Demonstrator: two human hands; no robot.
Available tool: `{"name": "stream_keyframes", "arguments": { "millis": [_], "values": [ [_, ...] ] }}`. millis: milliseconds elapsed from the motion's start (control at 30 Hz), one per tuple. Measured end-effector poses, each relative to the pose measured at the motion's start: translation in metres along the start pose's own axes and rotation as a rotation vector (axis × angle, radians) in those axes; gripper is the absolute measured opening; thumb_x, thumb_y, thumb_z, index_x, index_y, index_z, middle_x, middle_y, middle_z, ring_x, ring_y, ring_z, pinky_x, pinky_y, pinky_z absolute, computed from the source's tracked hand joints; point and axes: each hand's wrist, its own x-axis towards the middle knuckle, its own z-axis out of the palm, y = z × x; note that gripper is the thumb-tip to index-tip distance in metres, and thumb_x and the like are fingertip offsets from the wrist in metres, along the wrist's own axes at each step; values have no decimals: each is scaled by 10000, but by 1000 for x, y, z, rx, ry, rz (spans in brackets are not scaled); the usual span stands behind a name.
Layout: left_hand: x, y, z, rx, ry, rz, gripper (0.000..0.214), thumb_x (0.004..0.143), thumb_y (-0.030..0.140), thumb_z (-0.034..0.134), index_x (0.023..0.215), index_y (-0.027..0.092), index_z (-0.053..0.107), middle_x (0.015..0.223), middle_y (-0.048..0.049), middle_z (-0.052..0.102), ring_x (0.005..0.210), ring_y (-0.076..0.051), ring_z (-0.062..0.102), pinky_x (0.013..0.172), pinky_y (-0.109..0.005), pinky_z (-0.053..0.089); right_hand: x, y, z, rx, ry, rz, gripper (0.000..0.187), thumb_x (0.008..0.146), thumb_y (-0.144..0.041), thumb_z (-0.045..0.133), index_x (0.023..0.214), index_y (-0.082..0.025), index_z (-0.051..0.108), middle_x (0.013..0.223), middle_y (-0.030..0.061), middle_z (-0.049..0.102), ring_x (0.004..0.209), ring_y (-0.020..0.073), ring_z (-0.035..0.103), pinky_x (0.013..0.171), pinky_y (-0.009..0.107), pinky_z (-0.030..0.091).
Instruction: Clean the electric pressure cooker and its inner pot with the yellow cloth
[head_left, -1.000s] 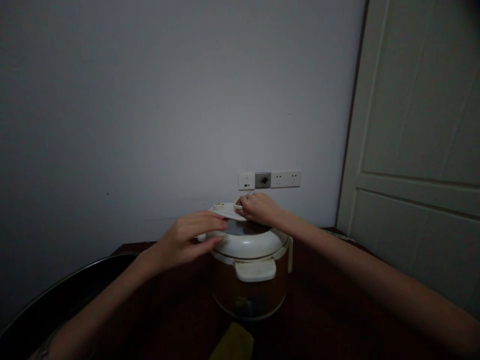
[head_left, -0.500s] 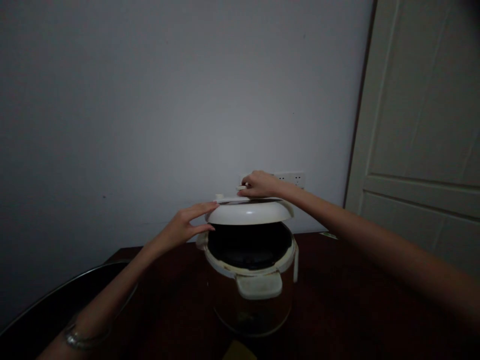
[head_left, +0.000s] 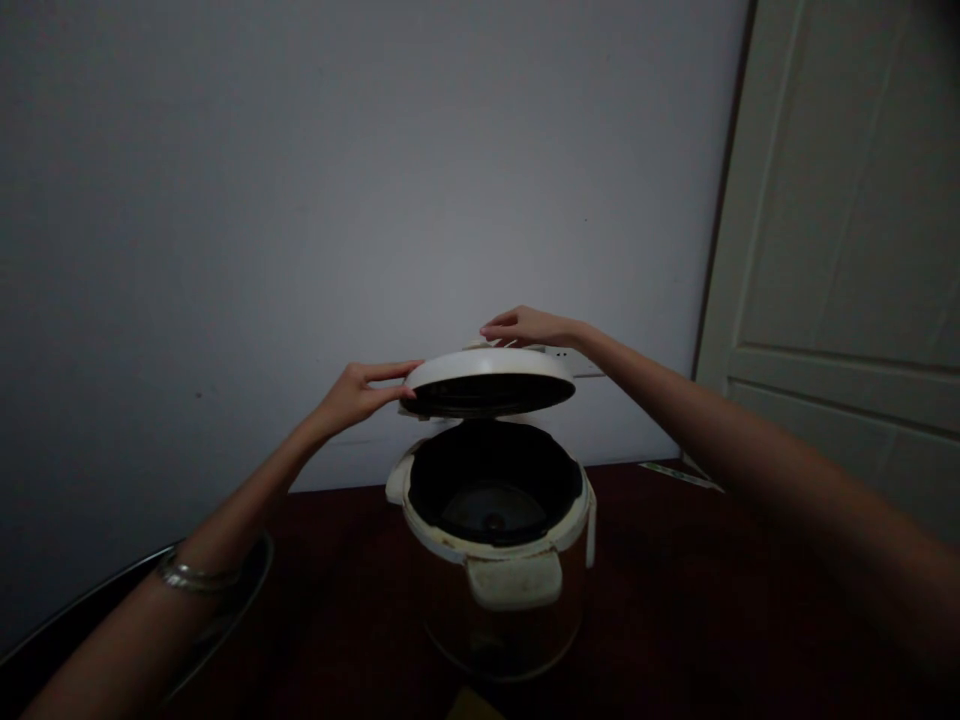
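A white electric pressure cooker [head_left: 514, 582] with pale handles stands on the dark red table, its dark inside showing. Above its mouth hangs its white lid [head_left: 491, 366], front edge tilted up so that the dark underside shows. My left hand [head_left: 360, 392] pinches the lid's left edge, thumb below and fingers above. On top of the lid, my right hand [head_left: 529, 327] is at the raised handle, fingers pointing left; they partly hide the handle, and their exact grip is hard to see.
Behind the cooker, a wall socket strip [head_left: 581, 362] is partly covered by my right arm. A large dark pan-like vessel [head_left: 259, 570] lies at lower left. A flat patterned strip [head_left: 681, 475] rests near the table's back edge. A pale door [head_left: 840, 300] stands at right.
The lid has risen and tilted, with both hands moving up along with it. More of the cooker's inside and the lid's underside now shows. My right hand's fingers look straighter.
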Motion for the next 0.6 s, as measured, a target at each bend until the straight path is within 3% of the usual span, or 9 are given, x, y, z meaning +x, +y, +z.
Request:
{"name": "stream_keyframes", "arguments": {
  "millis": [167,333,467,600],
  "values": [
    [35,-24,-9,-134,56,-48,509,677,481,704,1094,192,676,1149,-83,661,1074,-266,604,986,-450,419,-18,26,-20,237,251,82,599,830,-615,473,1148,-131,628,1180,169,620,880,199,620,725,313,514],
    [77,-48,-18,-206,29,-119,548,677,513,693,1105,172,669,1092,-91,690,1010,-243,613,923,-404,448,-32,43,-19,327,342,-2,576,804,-584,539,1136,-123,631,1138,162,637,926,219,620,826,380,502],
    [102,-59,-20,-244,-60,-171,575,702,544,656,1139,171,650,1047,-90,699,925,-202,615,833,-352,469,-28,57,-8,227,444,-92,535,786,-380,627,1261,-155,534,1207,133,613,1022,223,601,902,403,475],
    [119,-69,-16,-258,-67,-224,553,706,578,628,1091,183,672,994,-79,697,865,-178,603,766,-324,459,-12,74,-3,-62,556,-89,512,812,-188,519,1317,-127,468,1224,137,601,1000,218,616,871,377,488]
  ]
}}
